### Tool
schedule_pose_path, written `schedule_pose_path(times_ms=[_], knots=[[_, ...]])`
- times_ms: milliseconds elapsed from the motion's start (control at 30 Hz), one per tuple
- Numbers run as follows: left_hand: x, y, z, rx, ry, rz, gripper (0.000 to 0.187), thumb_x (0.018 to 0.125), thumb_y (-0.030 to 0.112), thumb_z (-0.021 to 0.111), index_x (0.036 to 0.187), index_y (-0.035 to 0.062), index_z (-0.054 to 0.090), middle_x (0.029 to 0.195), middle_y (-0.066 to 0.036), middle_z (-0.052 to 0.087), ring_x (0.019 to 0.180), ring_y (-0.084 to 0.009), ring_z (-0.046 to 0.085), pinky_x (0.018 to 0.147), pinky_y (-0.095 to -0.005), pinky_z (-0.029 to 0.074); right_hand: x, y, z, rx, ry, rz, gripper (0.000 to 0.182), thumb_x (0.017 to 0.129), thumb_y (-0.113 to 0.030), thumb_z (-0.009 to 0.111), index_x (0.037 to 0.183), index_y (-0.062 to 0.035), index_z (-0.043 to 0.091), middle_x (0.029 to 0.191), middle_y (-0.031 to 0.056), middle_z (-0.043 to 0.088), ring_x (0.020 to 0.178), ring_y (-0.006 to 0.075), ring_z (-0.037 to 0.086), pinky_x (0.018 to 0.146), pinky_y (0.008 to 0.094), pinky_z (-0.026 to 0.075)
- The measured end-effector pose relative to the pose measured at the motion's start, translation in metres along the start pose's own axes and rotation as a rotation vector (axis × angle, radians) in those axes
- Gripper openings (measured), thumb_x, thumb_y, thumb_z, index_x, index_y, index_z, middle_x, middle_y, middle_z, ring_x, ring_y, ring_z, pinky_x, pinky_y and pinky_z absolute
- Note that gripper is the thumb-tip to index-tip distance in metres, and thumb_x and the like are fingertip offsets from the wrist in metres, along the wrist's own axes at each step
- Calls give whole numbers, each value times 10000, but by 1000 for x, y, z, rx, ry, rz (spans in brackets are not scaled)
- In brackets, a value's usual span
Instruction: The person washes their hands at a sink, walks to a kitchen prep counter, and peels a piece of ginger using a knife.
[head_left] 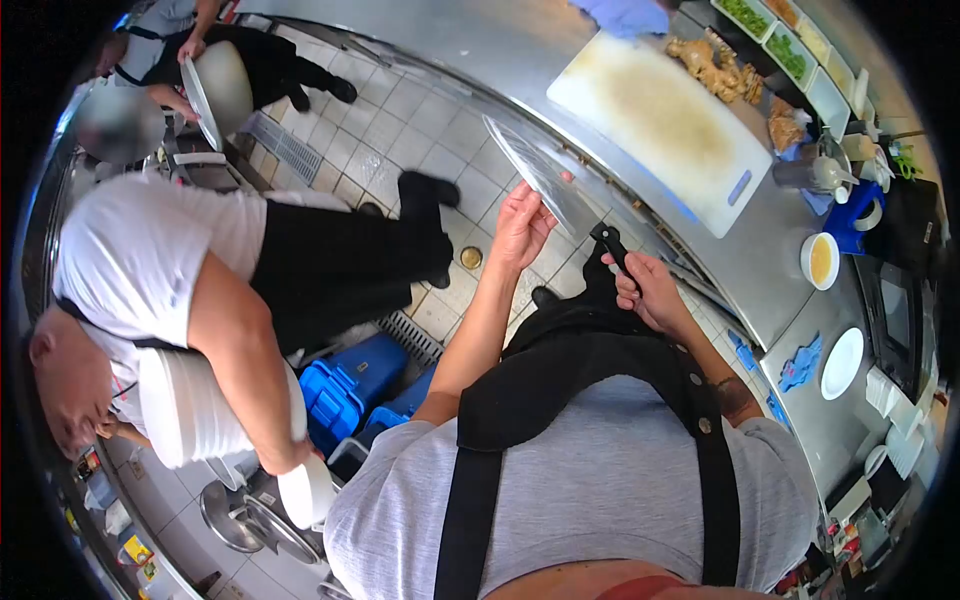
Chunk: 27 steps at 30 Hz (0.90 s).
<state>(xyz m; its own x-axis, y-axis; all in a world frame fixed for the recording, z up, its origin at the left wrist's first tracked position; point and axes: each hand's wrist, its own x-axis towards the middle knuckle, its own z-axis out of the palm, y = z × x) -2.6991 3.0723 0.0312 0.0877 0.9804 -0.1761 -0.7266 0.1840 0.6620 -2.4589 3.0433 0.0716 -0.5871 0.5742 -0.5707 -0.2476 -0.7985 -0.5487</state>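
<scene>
My right hand point(648, 290) is wrapped round the black handle of a large knife point(540, 170). The broad, shiny blade slants away to the upper left and tapers towards its far end. Along the blade, my left hand point(525, 225) has its fingers closed on the flat side, with a fingertip showing past the far edge. The knife is held in the air above the tiled floor, in front of the steel counter. On that counter, a stained white cutting board point(650, 130) lies beyond the knife, with ginger root point(715, 68) beside it.
A co-worker point(160, 260) bends close on my left, carrying stacked white dishes point(190, 405). Farther off, another person holds a large round pan-like thing point(218, 90). Blue bins point(350, 385) stand on the floor. A yellow-filled bowl point(820, 261) and white plate point(842, 363) sit right.
</scene>
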Motion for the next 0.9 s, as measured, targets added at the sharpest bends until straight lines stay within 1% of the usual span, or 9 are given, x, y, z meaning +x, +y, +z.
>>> schedule_pose_path(times_ms=[167, 267, 500, 567, 633, 667, 733, 833, 900], knots=[[34, 20, 56, 32, -96, 80, 552, 897, 174, 652, 1364, 1, 413, 1286, -192, 557, 1135, -236, 583, 925, -352, 509, -15, -50, -19, 47, -130, -54, 356, 1026, -289, 408, 1171, 11, 532, 652, -50, 348, 549, 44, 315, 517, 214, 327], [50, 21, 78, -22, -186, 101, 558, 889, 154, 659, 1365, -3, 414, 1286, -202, 555, 1141, -259, 581, 951, -378, 499, -17, -73, -37, 78, -184, -44, 387, 1014, -326, 430, 1162, 17, 530, 657, -42, 372, 545, 51, 327, 517, 223, 332], [88, 6, 90, 61, -257, -49, 461, 914, 117, 615, 1338, 17, 463, 1288, -175, 561, 1165, -254, 566, 986, -396, 474, -27, -111, -48, -102, -312, -155, 295, 934, -240, 498, 1077, 15, 533, 699, 11, 464, 525, 69, 386, 509, 258, 357], [99, 3, 90, 211, -232, -149, 425, 922, 86, 593, 1324, 10, 477, 1276, -166, 570, 1144, -236, 577, 975, -371, 481, -27, -119, -55, 3, -269, -150, 283, 902, -189, 487, 1107, 5, 503, 687, 9, 435, 520, 69, 379, 506, 244, 364], [125, -18, 68, 619, -189, -113, 362, 893, 31, 580, 1252, -5, 551, 1205, -145, 618, 1018, -195, 631, 881, -321, 516, -23, -129, -67, 65, -240, -183, 314, 903, -194, 487, 1151, -2, 481, 680, 2, 417, 518, 68, 374, 501, 237, 365], [138, -24, 54, 871, -185, -75, 361, 873, 32, 596, 1231, -6, 569, 1179, -149, 634, 971, -191, 648, 850, -323, 529, -22, -132, -77, 56, -215, -223, 369, 943, -185, 461, 1278, -35, 429, 673, -6, 394, 510, 62, 361, 488, 221, 355], [158, -18, 65, 1204, -136, -8, 348, 831, 14, 595, 1178, -15, 606, 1085, -121, 674, 866, -175, 662, 768, -289, 531, -29, -136, -77, -74, 20, -316, 391, 977, -189, 435, 1344, -62, 393, 673, -7, 392, 504, 58, 352, 480, 214, 343], [205, -9, 95, 1368, -177, 174, 352, 811, 45, 633, 1159, -5, 616, 1056, -138, 682, 835, -190, 671, 748, -294, 536, -31, -129, -93, -169, 276, -432, 427, 1019, -206, 407, 1426, -109, 326, 687, 6, 429, 506, 64, 383, 478, 213, 350], [242, -8, 130, 1509, -257, 411, 306, 792, 103, 673, 1079, 4, 635, 1018, -153, 669, 862, -261, 659, 767, -351, 529, -34, -118, -103, -223, 443, -496, 432, 1016, -211, 418, 1424, -104, 324, 697, 15, 451, 512, 71, 409, 483, 217, 363]])
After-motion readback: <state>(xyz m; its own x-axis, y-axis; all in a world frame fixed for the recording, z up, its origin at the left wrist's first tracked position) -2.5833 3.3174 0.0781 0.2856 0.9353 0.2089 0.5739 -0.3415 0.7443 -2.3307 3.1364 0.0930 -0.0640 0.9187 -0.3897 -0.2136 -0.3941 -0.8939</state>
